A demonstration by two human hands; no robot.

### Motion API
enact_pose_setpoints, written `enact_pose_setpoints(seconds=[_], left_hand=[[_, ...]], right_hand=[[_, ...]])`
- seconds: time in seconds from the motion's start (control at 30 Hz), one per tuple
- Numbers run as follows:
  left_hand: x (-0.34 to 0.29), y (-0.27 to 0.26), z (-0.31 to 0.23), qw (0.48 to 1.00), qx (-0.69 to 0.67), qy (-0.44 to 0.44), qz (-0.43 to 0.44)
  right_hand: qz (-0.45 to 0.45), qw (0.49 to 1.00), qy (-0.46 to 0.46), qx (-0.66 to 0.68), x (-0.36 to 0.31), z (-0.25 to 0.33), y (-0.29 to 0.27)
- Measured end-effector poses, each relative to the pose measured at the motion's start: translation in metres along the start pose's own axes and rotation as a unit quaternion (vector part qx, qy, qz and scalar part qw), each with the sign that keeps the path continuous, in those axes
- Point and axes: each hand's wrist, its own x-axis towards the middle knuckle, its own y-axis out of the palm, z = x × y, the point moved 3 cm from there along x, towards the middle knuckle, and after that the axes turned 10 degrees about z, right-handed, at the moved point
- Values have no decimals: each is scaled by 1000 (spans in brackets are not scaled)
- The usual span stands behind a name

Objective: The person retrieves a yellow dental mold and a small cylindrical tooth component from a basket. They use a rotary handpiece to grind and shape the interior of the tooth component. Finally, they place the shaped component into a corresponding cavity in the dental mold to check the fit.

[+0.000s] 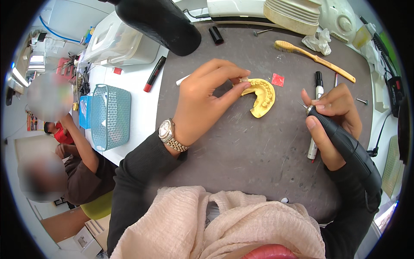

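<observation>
Clearly your left hand (pixel 202 103) is pinching the yellow dental cast (pixel 261 97) at its nine o'clock edge on the desk (pixel 258 151); it looks stiff, brittle, light. Your right hand (pixel 332 121) is gripping the rotary handpiece (pixel 345 144) at three o'clock.

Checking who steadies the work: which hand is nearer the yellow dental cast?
Left. The left hand pinches the yellow dental cast at its near edge; the right hand, holding a black rotary handpiece, sits apart to its right.
</observation>
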Motion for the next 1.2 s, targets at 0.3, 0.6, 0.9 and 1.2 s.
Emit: enact_pose_setpoints(seconds=[0.3, 0.6, 0.9, 1.2], left_hand=[[1, 1, 7, 1000, 25, 0, 15], [-11, 0, 10, 999, -13, 43, -18], [-15, -1, 12, 995, -89, -8, -53], [-4, 9, 7, 989, -145, -16, -16]], right_hand=[[15, 1000, 25, -8, 5, -1, 0], [-1, 997, 82, 5, -8, 0, 6], [8, 998, 63, -11, -1, -1, 7], [13, 998, 58, 20, -6, -5, -5]])
